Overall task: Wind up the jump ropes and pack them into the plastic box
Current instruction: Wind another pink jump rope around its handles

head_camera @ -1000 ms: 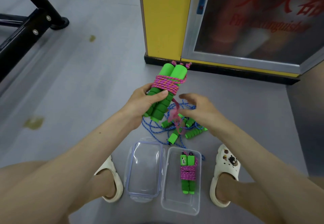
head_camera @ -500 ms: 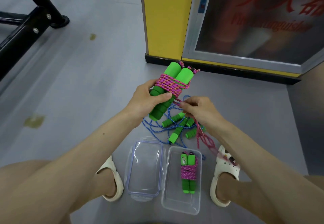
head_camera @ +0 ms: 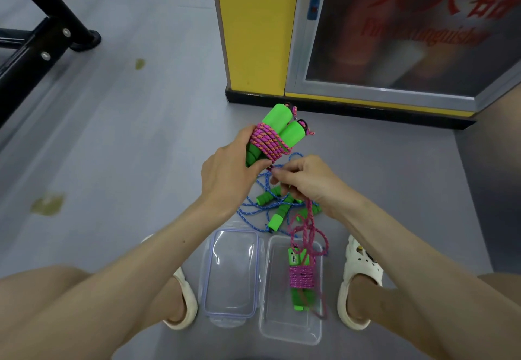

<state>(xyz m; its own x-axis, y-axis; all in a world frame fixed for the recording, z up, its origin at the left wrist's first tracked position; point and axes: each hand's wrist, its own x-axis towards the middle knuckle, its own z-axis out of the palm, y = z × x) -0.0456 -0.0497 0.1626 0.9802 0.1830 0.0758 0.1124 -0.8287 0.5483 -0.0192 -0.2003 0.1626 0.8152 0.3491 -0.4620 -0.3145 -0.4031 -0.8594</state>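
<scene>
A person's left hand [head_camera: 228,168] grips the paired green handles [head_camera: 277,131] above the floor while the right hand [head_camera: 306,180] pinches the loose pink rope [head_camera: 308,232], best kept taut and wound snugly before joining the bundle in the plastic box [head_camera: 273,317].

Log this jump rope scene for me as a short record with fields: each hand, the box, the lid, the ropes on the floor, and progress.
Left hand: grips the paired green handles of the partly wound pink rope
Right hand: pinches that rope's loose tail, which hangs down over the box
Plastic box: open on the floor, holding one wound bundle
Lid: off, lying left of the box
Blue ropes: tangled on the floor beyond the box
Progress: one packed, one in hand, blue ones not yet wound
</scene>
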